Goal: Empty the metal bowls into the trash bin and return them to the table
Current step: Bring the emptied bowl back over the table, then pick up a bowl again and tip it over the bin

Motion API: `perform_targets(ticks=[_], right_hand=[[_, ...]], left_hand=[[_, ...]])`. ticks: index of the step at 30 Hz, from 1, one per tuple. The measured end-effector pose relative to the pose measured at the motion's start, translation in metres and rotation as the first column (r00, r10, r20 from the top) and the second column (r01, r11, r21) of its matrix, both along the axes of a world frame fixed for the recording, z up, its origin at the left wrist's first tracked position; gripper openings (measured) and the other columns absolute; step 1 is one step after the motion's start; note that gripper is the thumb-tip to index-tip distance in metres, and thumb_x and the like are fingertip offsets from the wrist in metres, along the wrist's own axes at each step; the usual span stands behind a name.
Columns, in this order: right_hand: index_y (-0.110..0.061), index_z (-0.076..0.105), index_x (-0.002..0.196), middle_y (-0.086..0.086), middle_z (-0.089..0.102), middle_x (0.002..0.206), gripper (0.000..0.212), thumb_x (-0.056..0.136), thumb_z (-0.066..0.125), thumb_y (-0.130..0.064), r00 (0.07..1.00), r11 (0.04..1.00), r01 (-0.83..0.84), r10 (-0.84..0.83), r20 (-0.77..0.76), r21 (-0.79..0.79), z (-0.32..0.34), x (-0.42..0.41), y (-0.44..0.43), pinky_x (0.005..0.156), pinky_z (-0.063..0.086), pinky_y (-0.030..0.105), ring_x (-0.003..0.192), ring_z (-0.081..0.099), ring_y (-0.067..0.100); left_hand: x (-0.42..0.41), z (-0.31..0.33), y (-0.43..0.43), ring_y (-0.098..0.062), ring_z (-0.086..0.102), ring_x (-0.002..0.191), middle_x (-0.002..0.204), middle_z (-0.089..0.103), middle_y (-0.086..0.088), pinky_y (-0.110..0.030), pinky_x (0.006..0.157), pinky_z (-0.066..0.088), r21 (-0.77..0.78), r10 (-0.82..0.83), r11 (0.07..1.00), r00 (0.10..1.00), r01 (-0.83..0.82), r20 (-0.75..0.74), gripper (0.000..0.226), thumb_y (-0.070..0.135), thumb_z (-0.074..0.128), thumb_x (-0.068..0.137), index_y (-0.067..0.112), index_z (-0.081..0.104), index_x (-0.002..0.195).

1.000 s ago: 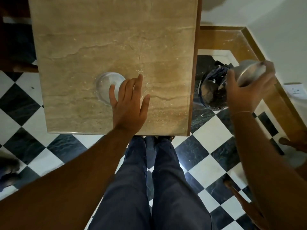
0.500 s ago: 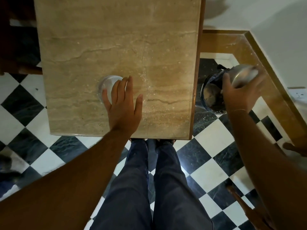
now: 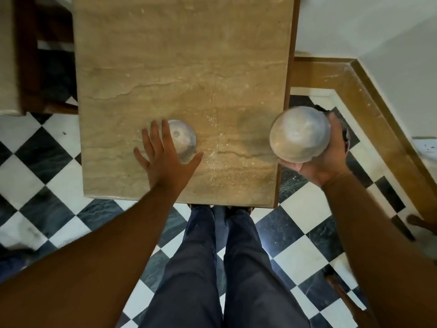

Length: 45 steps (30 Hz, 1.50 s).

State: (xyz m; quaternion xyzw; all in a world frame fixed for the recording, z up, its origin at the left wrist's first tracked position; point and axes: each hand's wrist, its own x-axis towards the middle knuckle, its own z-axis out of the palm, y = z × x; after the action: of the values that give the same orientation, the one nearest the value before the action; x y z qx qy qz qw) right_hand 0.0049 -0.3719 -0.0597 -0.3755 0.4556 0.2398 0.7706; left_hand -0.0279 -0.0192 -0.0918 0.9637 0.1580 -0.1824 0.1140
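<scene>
From the head view, one metal bowl [image 3: 299, 134] is held in the right hand [image 3: 327, 157], cupped from the right and near side, above the table's [image 3: 179, 55] right edge. A second bowl [image 3: 183, 138] rests on the table near the near edge, partly covered by the left hand [image 3: 165, 159], which is spread flat with nothing gripped.

Thin, stiff, light metal is judged likely; the smooth walls could slip, so the rim is best taken.

The trash bin [image 3: 343, 127] is almost wholly hidden behind bowl and hand; possibly only its dark liner shows.
</scene>
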Motion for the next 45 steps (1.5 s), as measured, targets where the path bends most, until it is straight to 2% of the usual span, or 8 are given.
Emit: perform_targets(ticks=[6,11,22,26,30,34,40,45], right_hand=[[-0.028,0.062,0.148,0.014,0.072,0.142,0.062,0.104,0.048,-0.07,0.982,0.982,-0.187,0.187,0.033,0.001,-0.007,0.008,0.051,0.081,0.068,0.062,0.119,0.077,0.042],[-0.029,0.073,0.113,-0.003,0.071,0.122,0.03,0.109,0.063,-0.057,0.914,0.823,-0.386,0.402,-0.053,-0.416,-0.011,0.018,0.079,0.074,0.069,0.049,0.105,0.075,0.025],[-0.015,0.072,0.144,-0.012,0.076,0.107,0.074,0.089,0.085,-0.064,0.897,0.632,-0.399,0.419,-0.14,-0.664,-0.04,0.016,0.098,0.049,0.064,0.027,0.093,0.072,0.009],[-0.014,0.082,0.12,-0.002,0.077,0.116,0.046,0.096,0.083,-0.054,0.884,0.592,-0.411,0.445,-0.144,-0.694,-0.043,0.017,0.102,0.048,0.06,0.019,0.089,0.068,0.005],[-0.013,0.086,0.114,-0.004,0.078,0.092,0.038,0.098,0.084,-0.047,0.858,0.499,-0.41,0.494,-0.138,-0.763,-0.043,0.017,0.1,0.053,0.063,0.018,0.084,0.074,0.006],[-0.012,0.089,0.106,0.003,0.082,0.09,0.028,0.096,0.086,-0.038,0.835,0.405,-0.438,0.513,-0.197,-0.802,-0.046,0.017,0.095,0.081,0.072,0.048,0.089,0.082,0.026],[-0.008,0.082,0.122,0.007,0.079,0.122,0.037,0.104,0.077,-0.039,0.833,0.28,-0.388,0.515,-0.203,-0.878,-0.016,0.012,0.095,0.092,0.054,0.024,0.108,0.075,0.019],[-0.015,0.082,0.119,0.009,0.083,0.117,0.046,0.118,0.049,-0.047,0.853,0.751,-0.362,0.506,0.129,-0.553,0.011,0.009,0.101,0.105,0.059,0.03,0.106,0.077,0.014]], left_hand=[[0.019,0.001,0.002,-0.035,0.003,0.17,0.184,-0.001,-0.004,-0.076,0.127,0.013,-0.059,0.01,0.998,0.991,-0.018,-0.134,0.143,0.09,0.073,0.072,0.027,-0.007,0.173],[0.026,0.004,0.007,-0.033,0.012,0.168,0.183,0.006,-0.004,-0.073,0.127,0.022,-0.063,0.006,0.998,0.99,-0.015,-0.144,0.136,0.074,0.082,0.077,0.026,-0.001,0.174],[0.022,0.012,0.01,-0.04,0.032,0.153,0.174,0.023,-0.008,-0.057,0.115,0.047,-0.07,-0.113,0.992,0.986,0.105,-0.124,0.143,0.057,0.094,0.069,0.028,0.001,0.174],[0.014,0.019,0.003,-0.042,0.035,0.149,0.17,0.029,-0.011,-0.057,0.11,0.052,-0.057,-0.172,0.984,0.983,0.169,-0.061,0.138,0.055,0.091,0.07,0.029,0.004,0.174],[0.017,0.03,-0.006,-0.041,0.037,0.149,0.169,0.031,-0.011,-0.057,0.111,0.052,-0.091,-0.159,0.983,0.987,0.16,0.023,0.133,0.059,0.085,0.074,0.027,0.004,0.174],[0.02,0.043,-0.015,-0.04,0.039,0.148,0.167,0.034,-0.013,-0.054,0.113,0.049,-0.126,-0.163,0.977,0.982,0.174,0.091,0.133,0.06,0.085,0.074,0.023,0.007,0.175],[0.026,0.06,-0.037,-0.037,0.039,0.15,0.169,0.034,-0.009,-0.055,0.113,0.05,-0.263,-0.2,0.938,0.973,0.225,0.118,0.141,0.062,0.089,0.069,0.027,0.002,0.174],[0.029,0.084,-0.072,-0.03,0.045,0.144,0.167,0.037,-0.005,-0.053,0.11,0.051,-0.439,-0.347,0.807,0.919,0.395,0.188,0.14,0.065,0.089,0.069,0.029,0.004,0.174]])
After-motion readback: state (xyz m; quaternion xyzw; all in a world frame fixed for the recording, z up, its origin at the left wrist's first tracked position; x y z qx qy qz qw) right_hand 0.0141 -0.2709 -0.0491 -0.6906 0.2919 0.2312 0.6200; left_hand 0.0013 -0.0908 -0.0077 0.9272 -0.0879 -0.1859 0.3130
